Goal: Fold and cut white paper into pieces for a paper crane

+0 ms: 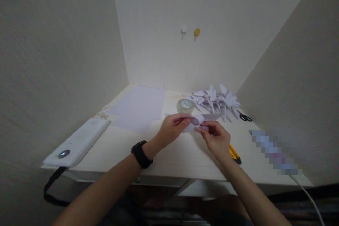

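Head view, the only one: both hands up over the front-middle of the desk (169, 162), working one piece of white folded paper (205, 118) just above the tabletop.

Left hand (171, 129), black watch (141, 154) on the wrist, thumb & fingers pinched together on the paper's left end. Right hand (217, 139) meets it from the other side, fingertips closed on the lower right edge of the same piece. So both grips clamped on paper, hands nearly touching. The paper's free flap pokes out to the right, past the right hand's knuckles, roughly level.

Just behind the hands: roll of clear tape (185, 106), lying flat, near the left fingers but apart from them. Right of the tape, a pile of finished folded paper shapes (218, 101), pointy wings, bunched together at the back-right. Black-handled scissors (245, 117) just beside that pile, toward the right wall.

Under the right wrist: a yellow-and-black tool (234, 153), partly hidden, can't tell exactly what it is. Flat paper sheets (140, 107) stacked back-left, well clear of the hands. White device (78, 143) w/ round button at the left edge, black strap hanging off the desk. Far right, a blurred-out item, unreadable, w/ a white cable (308, 196) running off the front edge.
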A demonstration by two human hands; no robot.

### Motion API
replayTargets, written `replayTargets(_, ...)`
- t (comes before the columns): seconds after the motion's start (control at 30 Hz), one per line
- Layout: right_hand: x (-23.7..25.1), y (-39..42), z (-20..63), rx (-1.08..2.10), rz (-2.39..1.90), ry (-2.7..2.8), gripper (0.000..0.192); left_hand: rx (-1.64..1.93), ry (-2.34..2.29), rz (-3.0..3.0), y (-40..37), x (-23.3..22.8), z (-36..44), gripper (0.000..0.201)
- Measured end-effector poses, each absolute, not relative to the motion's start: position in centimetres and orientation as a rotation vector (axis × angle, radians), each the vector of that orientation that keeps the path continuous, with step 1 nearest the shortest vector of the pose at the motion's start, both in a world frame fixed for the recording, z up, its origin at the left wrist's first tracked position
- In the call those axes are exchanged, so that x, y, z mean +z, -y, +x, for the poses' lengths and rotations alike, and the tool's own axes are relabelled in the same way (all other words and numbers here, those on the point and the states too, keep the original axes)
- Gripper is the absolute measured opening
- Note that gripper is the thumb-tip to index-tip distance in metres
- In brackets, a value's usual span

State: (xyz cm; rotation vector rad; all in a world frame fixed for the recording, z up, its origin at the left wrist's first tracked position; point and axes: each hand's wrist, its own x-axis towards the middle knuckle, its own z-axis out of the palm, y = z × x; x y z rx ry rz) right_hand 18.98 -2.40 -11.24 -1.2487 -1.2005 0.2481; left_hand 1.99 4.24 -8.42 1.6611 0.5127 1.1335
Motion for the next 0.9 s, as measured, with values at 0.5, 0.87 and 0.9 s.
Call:
replayTargets(0.5, -10.72, 2.45, 18.85, 0.250, -1.206, 1.157, 0.023, 1.095, -0.554, 1.749, -3.86, -8.03, 1.79, 0.032)
replayTargets(0.87, -11.37, 2.33, 19.33, 0.250, -1.229, 1.190, 0.022, 1.074, -0.461, 1.726, -3.98, -7.86, 1.61, 0.025)
replayTargets(0.9, -11.37, 2.32, 19.33, 0.257, -1.229, 1.185, 0.021, 1.072, -0.445, 1.698, -4.02, -7.83, 1.55, 0.024)
